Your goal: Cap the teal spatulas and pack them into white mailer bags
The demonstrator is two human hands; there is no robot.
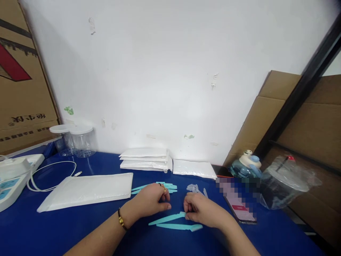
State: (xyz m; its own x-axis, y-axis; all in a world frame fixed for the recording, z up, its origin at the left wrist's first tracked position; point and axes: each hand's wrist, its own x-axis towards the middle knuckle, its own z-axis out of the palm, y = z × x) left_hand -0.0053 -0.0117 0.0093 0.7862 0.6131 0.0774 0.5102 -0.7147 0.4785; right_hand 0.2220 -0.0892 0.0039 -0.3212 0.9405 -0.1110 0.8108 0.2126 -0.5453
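Observation:
Several slim teal eyebrow razors [170,186] lie in a loose pile on the blue tabletop, partly covered by my left hand [153,200]. That hand is half curled, with the thumb apart from the index finger and nothing visible between them. In front, one teal razor [168,218] points its handle left, its head end at the fingertips of my right hand [200,209]. My right fingers are bent in a pinch there. Just below lies another teal razor [177,226] with a pale head. Small translucent caps [194,187] are heaped beyond my right knuckles.
White padded packets [145,164] are stacked by the wall, beside a single packet [194,168]. A larger white packet [90,190] lies left, near a white cable and power strip [13,193]. Clear jars [84,142] stand behind. At right are a phone [241,206] and a bagged cup [282,185].

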